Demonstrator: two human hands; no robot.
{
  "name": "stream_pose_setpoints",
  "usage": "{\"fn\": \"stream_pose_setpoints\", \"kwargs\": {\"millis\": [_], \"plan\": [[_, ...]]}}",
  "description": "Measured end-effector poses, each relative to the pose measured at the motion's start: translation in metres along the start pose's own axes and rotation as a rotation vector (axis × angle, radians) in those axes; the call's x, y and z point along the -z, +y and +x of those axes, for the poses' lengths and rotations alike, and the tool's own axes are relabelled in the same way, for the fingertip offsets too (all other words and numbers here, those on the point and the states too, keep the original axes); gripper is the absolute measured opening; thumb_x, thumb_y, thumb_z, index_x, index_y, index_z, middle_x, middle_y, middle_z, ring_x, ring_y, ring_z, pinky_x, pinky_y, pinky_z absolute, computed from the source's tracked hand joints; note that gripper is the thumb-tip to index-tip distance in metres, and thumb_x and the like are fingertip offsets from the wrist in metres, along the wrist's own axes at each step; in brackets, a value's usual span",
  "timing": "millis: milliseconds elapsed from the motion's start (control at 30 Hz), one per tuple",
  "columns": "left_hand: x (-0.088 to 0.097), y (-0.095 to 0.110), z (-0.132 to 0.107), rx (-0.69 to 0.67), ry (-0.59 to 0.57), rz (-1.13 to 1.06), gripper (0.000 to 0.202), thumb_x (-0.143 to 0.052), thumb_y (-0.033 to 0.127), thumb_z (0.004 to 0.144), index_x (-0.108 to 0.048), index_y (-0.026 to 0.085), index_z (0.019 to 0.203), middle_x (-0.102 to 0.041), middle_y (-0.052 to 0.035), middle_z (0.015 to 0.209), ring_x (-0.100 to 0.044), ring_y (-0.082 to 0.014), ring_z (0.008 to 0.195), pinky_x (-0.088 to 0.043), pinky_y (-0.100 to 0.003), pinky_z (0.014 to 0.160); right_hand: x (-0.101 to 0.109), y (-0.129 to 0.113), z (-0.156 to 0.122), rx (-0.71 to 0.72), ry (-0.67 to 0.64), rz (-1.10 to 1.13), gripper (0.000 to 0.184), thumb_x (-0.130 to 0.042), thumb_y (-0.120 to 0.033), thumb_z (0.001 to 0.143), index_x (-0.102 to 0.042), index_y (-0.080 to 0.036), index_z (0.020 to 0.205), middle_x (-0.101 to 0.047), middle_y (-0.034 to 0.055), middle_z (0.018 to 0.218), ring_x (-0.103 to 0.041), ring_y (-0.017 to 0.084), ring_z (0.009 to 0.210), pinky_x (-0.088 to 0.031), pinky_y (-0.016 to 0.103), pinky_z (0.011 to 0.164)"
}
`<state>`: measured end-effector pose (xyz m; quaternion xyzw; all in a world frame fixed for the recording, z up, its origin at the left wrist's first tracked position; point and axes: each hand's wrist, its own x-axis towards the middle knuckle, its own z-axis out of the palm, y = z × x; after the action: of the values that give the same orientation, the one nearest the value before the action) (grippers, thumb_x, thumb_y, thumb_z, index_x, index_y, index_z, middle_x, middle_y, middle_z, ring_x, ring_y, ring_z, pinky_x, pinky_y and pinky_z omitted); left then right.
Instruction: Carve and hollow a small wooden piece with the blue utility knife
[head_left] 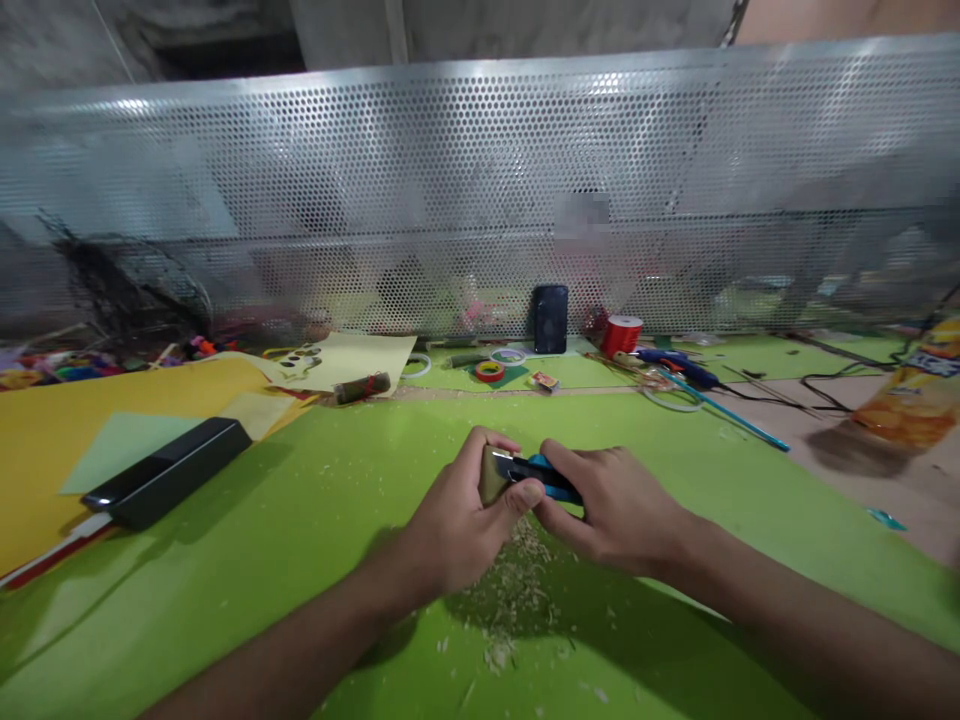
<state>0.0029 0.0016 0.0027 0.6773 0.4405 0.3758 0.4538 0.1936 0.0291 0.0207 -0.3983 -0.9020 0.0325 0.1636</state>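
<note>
Head | left fingers [472,465] closed round block [491,478] | right fingers [568,462] closed round blue knife [556,480]

Cutter [556,482], pale block [491,477] partly hidden by hands [454,522] [626,508]; snack bag [919,392] cut off at right

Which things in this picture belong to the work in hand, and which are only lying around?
In the work:
blue-and-black cutter, in the right hand
small block, in the left hand
pale shavings, below the hands

Probably just lying around:
red spool
red tape roll
long black box
yellow bag
</note>
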Motion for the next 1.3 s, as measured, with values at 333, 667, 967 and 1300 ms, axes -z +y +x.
{"fn": "stream_pose_setpoints", "kwargs": {"millis": [333,667,967,1300], "plan": [[-0.0022,0.0038,0.0017,0.008,0.019,-0.187,0.039,-0.057,0.051,0.09,-0.041,0.021,0.109,-0.045,0.0065,0.068,-0.044,-0.0081,0.054,-0.037,-0.02,0.05,-0.0061,-0.0018,0.0013,-0.114,0.063,0.124,0.024,-0.042,-0.045,0.087,-0.038,-0.023,0.079,-0.049,-0.0029,0.057,-0.04,0.012,0.046,-0.019,0.026,0.049],[-0.0006,-0.0011,-0.0026,-0.027,-0.029,-0.284,0.047,-0.064,0.043,0.088,-0.037,0.026,0.122,-0.043,0.005,0.078,-0.04,-0.0075,0.061,-0.035,-0.019,0.055,-0.0053,-0.0044,-0.0004,-0.017,-0.033,0.153,0.018,-0.046,-0.039,0.085,-0.043,-0.022,0.083,-0.051,-0.0029,0.061,-0.04,0.011,0.048,-0.02,0.026,0.05],[-0.0002,0.0009,-0.0019,-0.043,-0.032,-0.206,0.042,-0.061,0.047,0.088,-0.039,0.025,0.116,-0.042,0.0066,0.072,-0.038,-0.0069,0.055,-0.035,-0.019,0.05,-0.0022,-0.0046,-0.0025,0.003,-0.036,0.133,0.019,-0.044,-0.041,0.088,-0.043,-0.022,0.085,-0.049,-0.0035,0.06,-0.039,0.011,0.048,-0.021,0.026,0.05],[-0.0012,-0.0004,0.0039,0.031,0.006,-0.165,0.044,-0.059,0.054,0.087,-0.041,0.023,0.112,-0.047,0.0084,0.06,-0.046,-0.0077,0.047,-0.037,-0.018,0.045,-0.0046,-0.0045,-0.0028,-0.063,0.001,0.031,0.026,-0.038,-0.047,0.091,-0.042,-0.022,0.086,-0.056,-0.0001,0.063,-0.042,0.014,0.049,-0.02,0.027,0.05]]}}
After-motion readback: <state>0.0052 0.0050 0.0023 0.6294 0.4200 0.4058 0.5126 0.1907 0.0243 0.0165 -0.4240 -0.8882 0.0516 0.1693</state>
